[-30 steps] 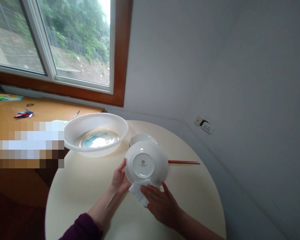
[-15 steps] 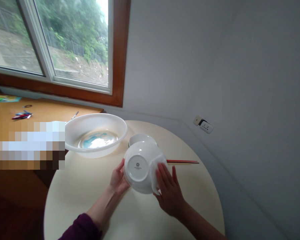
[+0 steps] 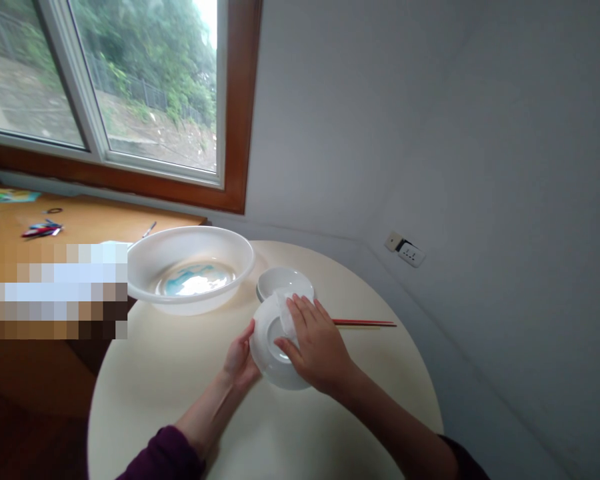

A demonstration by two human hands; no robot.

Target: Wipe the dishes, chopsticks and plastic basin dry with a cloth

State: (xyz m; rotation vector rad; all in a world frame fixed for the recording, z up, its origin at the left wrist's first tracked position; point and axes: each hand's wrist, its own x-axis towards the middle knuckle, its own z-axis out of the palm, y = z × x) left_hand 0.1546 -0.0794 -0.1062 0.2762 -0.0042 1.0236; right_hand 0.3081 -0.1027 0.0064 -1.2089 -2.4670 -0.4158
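Note:
My left hand (image 3: 241, 359) grips the left edge of a white bowl (image 3: 275, 375), thumb on the rim side and fingers behind it. The bowl is tilted, its underside and round foot ring facing me. Across that underside lies my right hand (image 3: 323, 347), pressing a thin white cloth or tissue (image 3: 287, 319) against the bowl near its upper part. The fingers of this hand are stretched over the cloth, with the thumb over the foot ring. Just behind the held bowl stand stacked white bowls (image 3: 285, 281), partly hidden.
A large translucent plastic basin (image 3: 193, 303) with shiny contents stands at the left on the round cream table (image 3: 165, 363). Red, dark and pale chopsticks (image 3: 367, 323) lie to the right. Behind are a wooden desk (image 3: 100, 217) with several pens (image 3: 43, 230), a window and a wall socket (image 3: 411, 253).
My right hand has moved left and up with the cloth, from the bowl's right side onto the foot ring and upper part. My left hand keeps its hold almost unmoved.

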